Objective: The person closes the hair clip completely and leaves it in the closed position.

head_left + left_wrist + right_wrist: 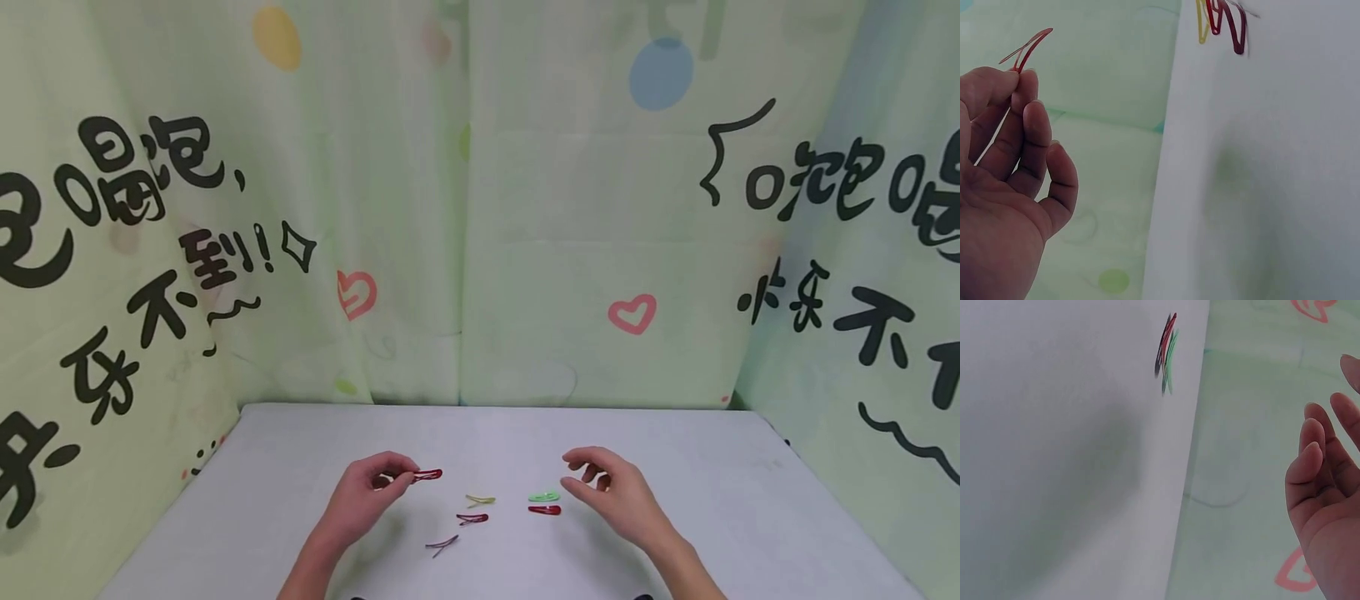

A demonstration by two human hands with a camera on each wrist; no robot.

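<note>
Between the thumb and fingertips of my left hand [371,493] is a red snap hair clip [430,474]; the left wrist view shows its two parts sprung apart. My right hand [618,497] hovers above the table with loosely bent fingers and holds nothing. Nearest to it lie a green hair clip [544,497] and a dark red hair clip [545,510], both looking flat. Farther left, a yellow hair clip [481,501], another red hair clip [472,518] and a dark purplish hair clip [442,546] lie with their prongs spread.
A white-covered table [675,450] stretches under both hands. Pale green curtains [540,250] with printed hearts and black lettering enclose its back and sides. Two small dark shapes show at the bottom edge of the head view.
</note>
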